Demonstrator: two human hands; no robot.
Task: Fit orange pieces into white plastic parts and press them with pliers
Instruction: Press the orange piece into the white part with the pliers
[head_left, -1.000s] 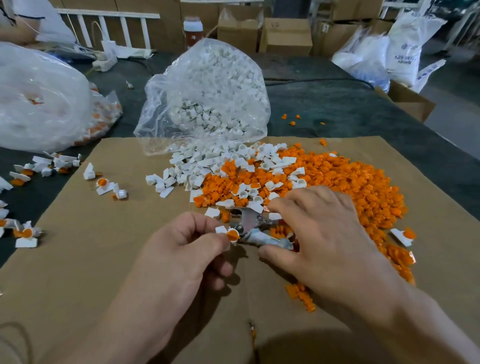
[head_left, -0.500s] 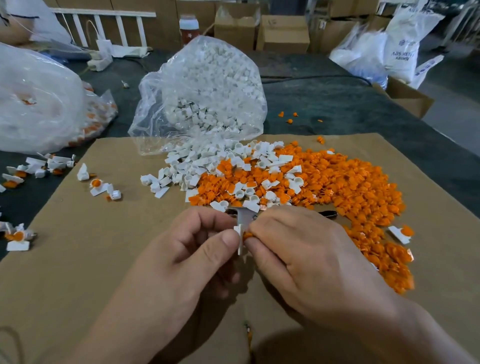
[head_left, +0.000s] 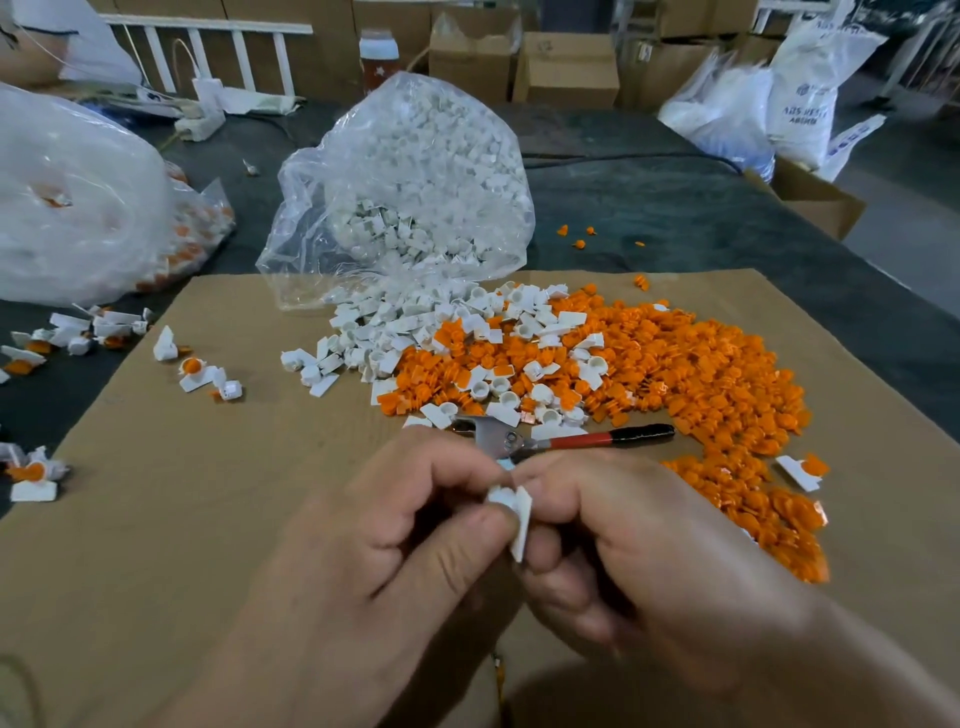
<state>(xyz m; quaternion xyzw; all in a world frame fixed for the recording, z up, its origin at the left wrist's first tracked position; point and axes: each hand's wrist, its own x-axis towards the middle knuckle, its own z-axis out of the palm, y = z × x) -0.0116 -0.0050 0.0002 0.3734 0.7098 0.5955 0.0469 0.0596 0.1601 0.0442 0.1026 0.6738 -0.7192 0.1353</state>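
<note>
— Over the near middle of the flat brown cardboard sheet (head_left: 171, 519), what is being held?

— One small white plastic part (head_left: 517, 512) is pinched between both hands and is raised off the sheet. It is gripped by the thumb and forefinger of the left hand (head_left: 395, 545), and the curled fingers of the right hand (head_left: 649, 561) are closed on its other side.

— Is an orange piece seen inside it?

— That cannot be told; the part's opening is hidden by the fingers.

— Where are the red-handled metal pliers (head_left: 569, 441) found?

— They are laid flat on the sheet just beyond the hands, untouched, at the near edge of the heap of loose orange plastic pieces (head_left: 717, 374). Loose white plastic parts (head_left: 374, 332) are spilled from the clear plastic bag (head_left: 415, 182) behind. A few white parts with orange inserts (head_left: 197, 371) are scattered at the left.
</note>
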